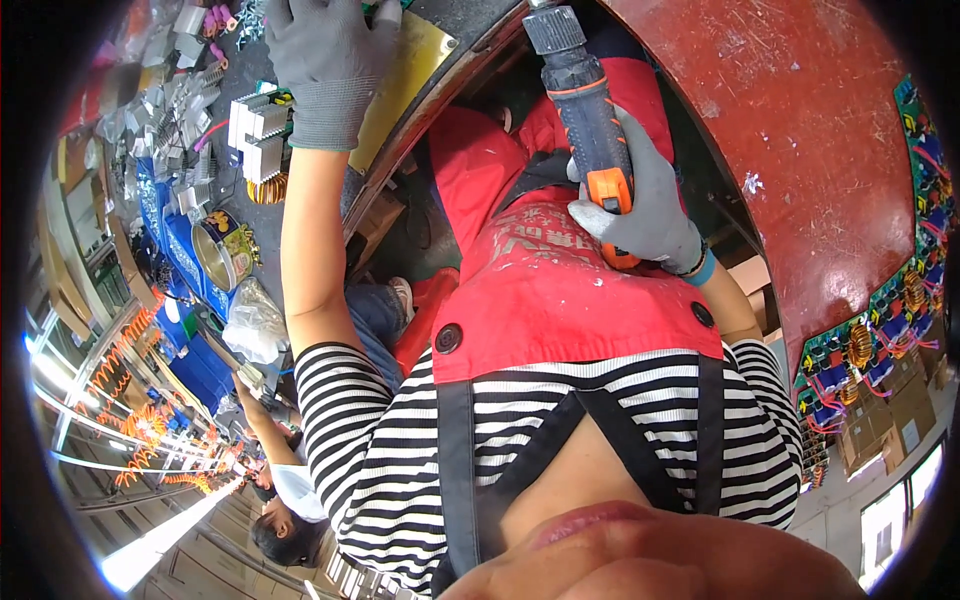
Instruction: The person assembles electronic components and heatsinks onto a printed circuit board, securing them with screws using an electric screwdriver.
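My right hand (655, 215), in a grey glove, is wrapped round a black and orange power screwdriver (590, 115), whose nose points to the top of the view. At the upper left my left hand (325, 55), gloved alike, reaches over the dark bench with its thumb and fingers apart; some fingertips are cut off by the picture's edge. Next to its wrist is a circuit board assembly with silver heat sinks (260, 135) and a copper-wound coil (267, 189). A yellow panel (415, 85) lies just right of the left hand, at the bench edge.
Loose metal heat sinks (170, 120), a tin can (222, 250) and a clear plastic bag (255, 320) lie at the left. A red tabletop (800, 130) stands to my right, with several populated circuit boards (860, 345) along its edge. Another person (290, 500) sits at the lower left.
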